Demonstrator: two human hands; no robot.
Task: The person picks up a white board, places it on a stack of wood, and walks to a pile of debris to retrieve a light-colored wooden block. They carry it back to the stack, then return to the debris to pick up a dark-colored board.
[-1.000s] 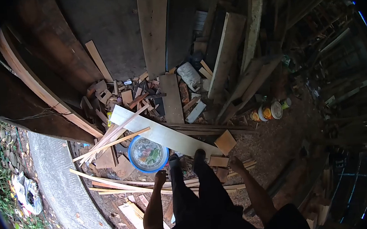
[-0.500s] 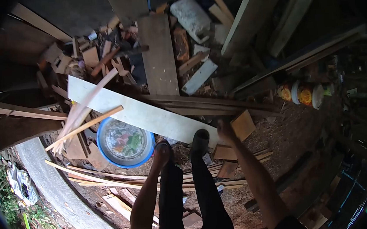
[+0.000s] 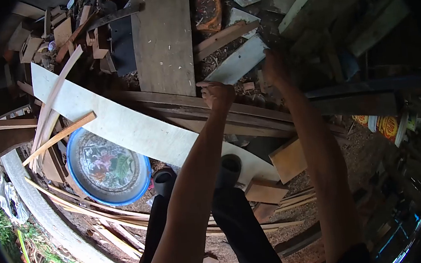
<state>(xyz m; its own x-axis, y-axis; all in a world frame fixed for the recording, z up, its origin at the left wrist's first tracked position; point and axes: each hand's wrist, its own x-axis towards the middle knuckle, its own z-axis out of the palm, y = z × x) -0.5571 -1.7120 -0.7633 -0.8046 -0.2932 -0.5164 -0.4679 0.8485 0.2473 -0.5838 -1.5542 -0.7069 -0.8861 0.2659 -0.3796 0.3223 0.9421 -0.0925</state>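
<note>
A short whitish board (image 3: 238, 61) lies slanted among scraps beyond my feet. My right hand (image 3: 276, 68) is at its right end, closed on it, though the fingers are dim in shadow. My left hand (image 3: 216, 95) hovers at the board's lower left end, one finger stretched to the left and the others partly bent; nothing shows in it. A long white plank (image 3: 119, 122) lies diagonally below my left hand, and my right shoe (image 3: 230, 169) is against its lower edge. Dark wooden beams (image 3: 254, 112) run beneath both forearms.
A blue-rimmed round basin (image 3: 147, 179) sits left of my feet. Thin wood strips (image 3: 61, 137) cross the plank's left end. A wide brown board (image 3: 162, 40) lies ahead, with wood scraps (image 3: 64, 36) left of it. Printed containers (image 3: 386, 127) stand at right.
Both hands have moved forward, the right one from the long white plank's end to the short whitish board, the left one from beside my left foot. The view has shifted forward and right.
</note>
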